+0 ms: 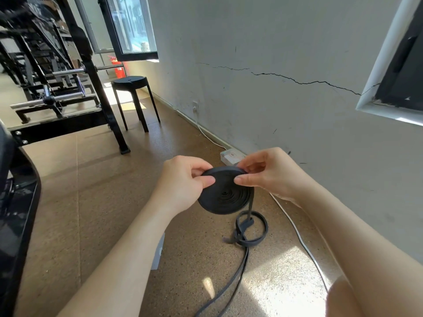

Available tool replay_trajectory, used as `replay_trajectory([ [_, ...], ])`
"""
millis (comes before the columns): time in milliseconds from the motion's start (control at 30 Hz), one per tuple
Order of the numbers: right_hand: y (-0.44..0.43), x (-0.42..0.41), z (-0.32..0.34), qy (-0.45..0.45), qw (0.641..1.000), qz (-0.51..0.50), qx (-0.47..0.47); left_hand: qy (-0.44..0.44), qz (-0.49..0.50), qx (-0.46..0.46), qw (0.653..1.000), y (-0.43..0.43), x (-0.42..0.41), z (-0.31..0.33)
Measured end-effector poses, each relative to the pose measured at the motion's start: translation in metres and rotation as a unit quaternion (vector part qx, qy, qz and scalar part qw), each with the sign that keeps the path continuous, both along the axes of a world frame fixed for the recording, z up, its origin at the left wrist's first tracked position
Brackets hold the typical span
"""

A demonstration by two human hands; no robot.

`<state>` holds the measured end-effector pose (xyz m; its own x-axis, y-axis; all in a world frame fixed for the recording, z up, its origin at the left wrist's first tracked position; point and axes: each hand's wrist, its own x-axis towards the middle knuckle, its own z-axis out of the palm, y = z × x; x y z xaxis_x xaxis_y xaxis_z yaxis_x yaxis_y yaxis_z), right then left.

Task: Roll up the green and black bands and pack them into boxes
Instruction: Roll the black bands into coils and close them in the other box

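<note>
Both hands up over the floor (96, 202), mid-frame. Left hand (183, 181) pinched on the left rim of the black roll (225, 195), thumb on top, fingers curled behind. Right hand (265, 173) closed on the far right rim, thumb and forefinger nipping the outer wrap. Roll held flat-ish, face up toward the camera, coils showing as rings round a small centre. Held between the two hands, clear of the floor.

Loose tail (250, 208) dropping from the right edge of the roll, straight down. Below it, on the floor, a slack loop (262, 233) of the same black band, kinked and crossed over itself. From there the band (231, 287) running near, double, toward the bottom edge.

White cable (297, 234) along the floor at right, near the wall (274, 65), passing just beside the loop. Small white box (230, 155) against the wall foot, just behind the right hand. Grey flat thing (159, 252) under the left forearm, mostly hidden, hard to tell what.

Far left: black stool (130, 83), black frame (91, 76) with bars. Window (135, 26) far, sunlit patch on the floor near right.
</note>
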<state>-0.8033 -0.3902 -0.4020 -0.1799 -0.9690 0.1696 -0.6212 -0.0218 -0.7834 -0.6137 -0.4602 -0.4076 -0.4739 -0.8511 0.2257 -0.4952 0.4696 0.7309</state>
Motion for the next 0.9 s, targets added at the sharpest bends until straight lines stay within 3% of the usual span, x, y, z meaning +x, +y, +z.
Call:
replay_trajectory([
  [100,0.001,-0.003,0.001,-0.110,0.994,-0.019,0.006,0.038,0.014,0.020,0.999,-0.002,0.001,0.000],
  [167,0.000,-0.002,0.003,-0.135,0.990,-0.026,0.001,0.064,0.017,0.042,0.997,-0.001,0.000,0.000],
  [433,0.001,-0.002,0.003,-0.116,0.991,-0.045,-0.038,0.137,0.052,0.122,0.982,0.001,-0.002,0.001],
  [533,0.000,-0.003,0.001,-0.047,0.995,-0.065,-0.063,0.140,0.032,0.162,0.976,0.002,-0.002,0.000],
  [633,0.001,0.001,0.002,0.062,0.993,-0.070,-0.066,0.049,-0.050,0.173,0.982,0.006,-0.004,-0.002],
  [767,0.004,0.010,0.004,0.138,0.990,-0.029,-0.017,-0.128,-0.105,0.087,0.982,0.005,-0.006,-0.002],
  [833,0.004,0.015,0.004,0.173,0.985,-0.002,-0.012,-0.169,-0.090,0.028,0.981,0.005,-0.005,-0.001],
  [900,0.003,0.017,0.004,0.182,0.983,0.012,-0.022,-0.155,-0.073,-0.006,0.985,0.005,-0.002,0.000],
])
